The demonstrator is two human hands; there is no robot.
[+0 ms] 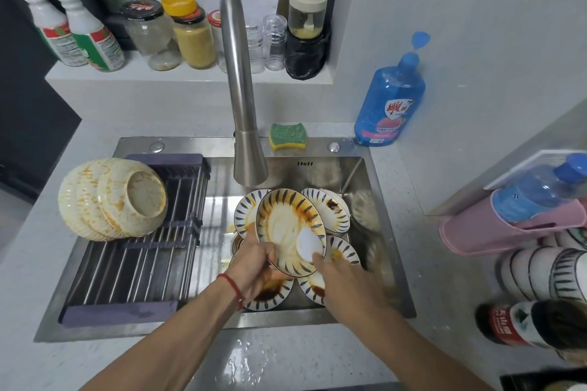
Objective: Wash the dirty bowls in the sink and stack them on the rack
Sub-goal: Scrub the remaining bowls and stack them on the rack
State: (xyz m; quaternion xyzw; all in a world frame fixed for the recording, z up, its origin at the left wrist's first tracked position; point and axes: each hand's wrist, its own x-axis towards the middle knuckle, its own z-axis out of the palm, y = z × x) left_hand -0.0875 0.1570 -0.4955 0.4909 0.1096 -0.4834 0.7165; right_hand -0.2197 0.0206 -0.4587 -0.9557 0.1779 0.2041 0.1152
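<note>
Rack (133,267) spans the sink's (378,232) left — bowls (330,209) piled right, faucet (241,105) behind.

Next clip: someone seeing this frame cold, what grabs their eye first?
Probably the sauce-streaked striped bowl tilted up over the sink, gripped by the left hand while the right hand rubs a white pad inside it. More smeared bowls lie beneath, and cream bowls sit stacked on the rack at left.

The motion-blurred right hand (341,276) hides part of the stained blue-striped bowls (313,287) lying in the steel sink (374,263).
</note>
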